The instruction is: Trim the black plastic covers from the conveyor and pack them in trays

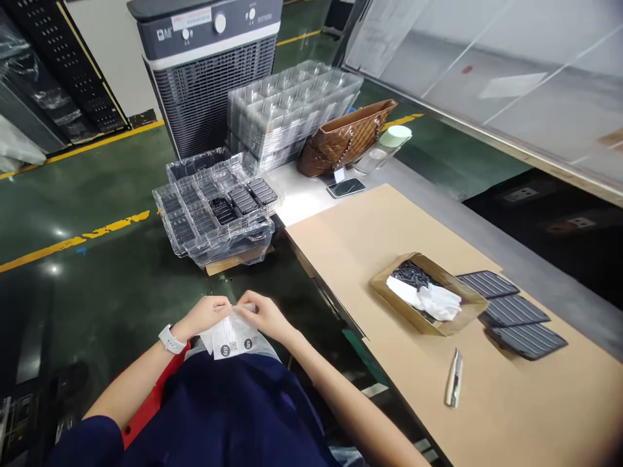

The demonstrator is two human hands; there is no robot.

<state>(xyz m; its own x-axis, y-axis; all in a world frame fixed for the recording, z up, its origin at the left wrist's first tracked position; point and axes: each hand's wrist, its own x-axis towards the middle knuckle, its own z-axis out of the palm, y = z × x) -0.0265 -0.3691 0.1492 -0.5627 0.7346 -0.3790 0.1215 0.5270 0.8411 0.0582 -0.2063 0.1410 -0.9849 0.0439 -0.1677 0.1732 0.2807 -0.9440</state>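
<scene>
A small white printed sheet, perhaps labels or a bag, [232, 338] hangs over my lap with dark round marks near its lower edge. My left hand [210, 316], with a white watch on the wrist, pinches its top edge. Close beside it, my right hand [263, 316] pinches the same top edge, the fingertips of both hands nearly touching. On the table at the right stands a cardboard box [382, 290] holding small black parts and white gloves [439, 302]. Three dark ribbed panels [516, 311] lie beside the box, and a cutter knife [454, 378] lies in front.
Clear plastic trays [214, 201] with black ribbed parts stand beyond my hands, left of the cardboard-covered table [341, 240]. Farther back are stacked clear trays [287, 110], a brown bag [341, 139], a phone [346, 188], a cup [395, 137] and an air cooler [214, 84].
</scene>
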